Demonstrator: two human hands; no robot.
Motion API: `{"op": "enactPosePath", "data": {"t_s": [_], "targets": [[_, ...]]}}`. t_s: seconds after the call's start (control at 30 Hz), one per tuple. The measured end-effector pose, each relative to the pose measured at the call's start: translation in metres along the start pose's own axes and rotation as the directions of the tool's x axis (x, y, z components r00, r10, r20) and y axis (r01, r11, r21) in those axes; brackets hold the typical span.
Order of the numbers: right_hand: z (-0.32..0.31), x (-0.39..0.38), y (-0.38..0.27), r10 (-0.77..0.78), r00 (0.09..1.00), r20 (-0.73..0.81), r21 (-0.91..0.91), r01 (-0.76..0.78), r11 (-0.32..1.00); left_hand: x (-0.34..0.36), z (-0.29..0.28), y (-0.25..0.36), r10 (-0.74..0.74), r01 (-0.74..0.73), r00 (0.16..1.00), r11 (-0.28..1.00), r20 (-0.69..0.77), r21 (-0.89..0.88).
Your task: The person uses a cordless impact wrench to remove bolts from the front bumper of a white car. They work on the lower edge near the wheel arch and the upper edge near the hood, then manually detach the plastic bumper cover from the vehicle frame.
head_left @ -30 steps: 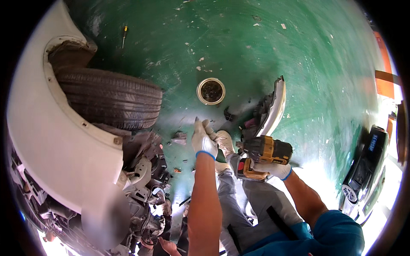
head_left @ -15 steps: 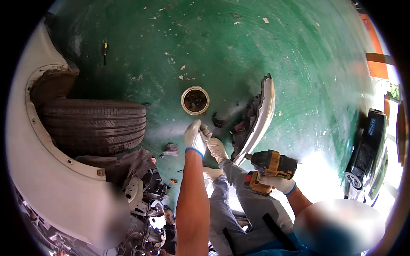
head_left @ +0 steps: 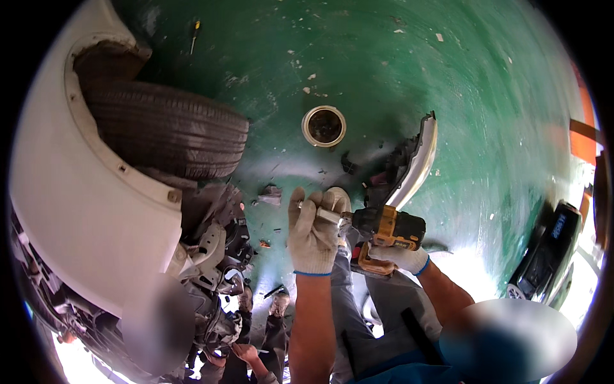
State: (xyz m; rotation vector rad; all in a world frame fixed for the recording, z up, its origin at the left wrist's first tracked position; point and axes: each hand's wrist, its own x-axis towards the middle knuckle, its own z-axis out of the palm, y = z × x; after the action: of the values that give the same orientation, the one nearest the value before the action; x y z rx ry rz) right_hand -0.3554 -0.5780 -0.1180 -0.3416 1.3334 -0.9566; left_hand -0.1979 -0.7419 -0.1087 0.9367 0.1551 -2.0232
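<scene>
- Brought since the earlier frame to the power drill's [head_left: 395, 226] nose: one left hand [head_left: 313, 233], palm up, fingers curled by one silver socket [head_left: 329, 216]; whether it is gripped cannot be told.
- One drill, at four o'clock, is clasped by one right hand [head_left: 403, 256].
- One tyre [head_left: 169, 128] is seen at ten o'clock, one round tub [head_left: 304, 126] at twelve.

A worn green floor [head_left: 499, 115], brightly lit on one side.
Pale flecks [head_left: 439, 37] and scuffs mark it; white light [head_left: 470, 275] pools at lower right. Near a parked black car [head_left: 545, 249], an orange panel [head_left: 582, 142], perhaps a wall's, curves along the rim.
</scene>
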Motion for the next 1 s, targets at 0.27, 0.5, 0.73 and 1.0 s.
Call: {"op": "enactPosePath", "data": {"t_s": [0.27, 0.5, 0.73, 1.0], "targets": [[0.007, -0.024, -0.012, 0.131, 0.989, -0.07, 0.036, -0.129, 0.991, 0.025, -0.014, 0.01, 0.144, 0.016, 0.963, 0.811, -0.227, 0.585], [-0.011, -0.032, -0.02, 0.084, 0.994, -0.077, 0.123, -0.074, 0.99, 0.039, -0.028, 0.006, 0.111, 0.131, 0.951, 0.699, -0.288, 0.703], [-0.028, -0.038, 0.007, 0.138, 0.98, -0.142, 0.113, -0.123, 0.986, 0.079, -0.036, -0.021, 0.005, 0.225, 0.962, 0.553, -0.274, 0.802], [-0.035, -0.048, 0.013, 0.11, 0.98, -0.169, 0.109, -0.092, 0.99, 0.152, -0.019, -0.055, -0.044, 0.267, 0.96, 0.444, -0.277, 0.855]]}}
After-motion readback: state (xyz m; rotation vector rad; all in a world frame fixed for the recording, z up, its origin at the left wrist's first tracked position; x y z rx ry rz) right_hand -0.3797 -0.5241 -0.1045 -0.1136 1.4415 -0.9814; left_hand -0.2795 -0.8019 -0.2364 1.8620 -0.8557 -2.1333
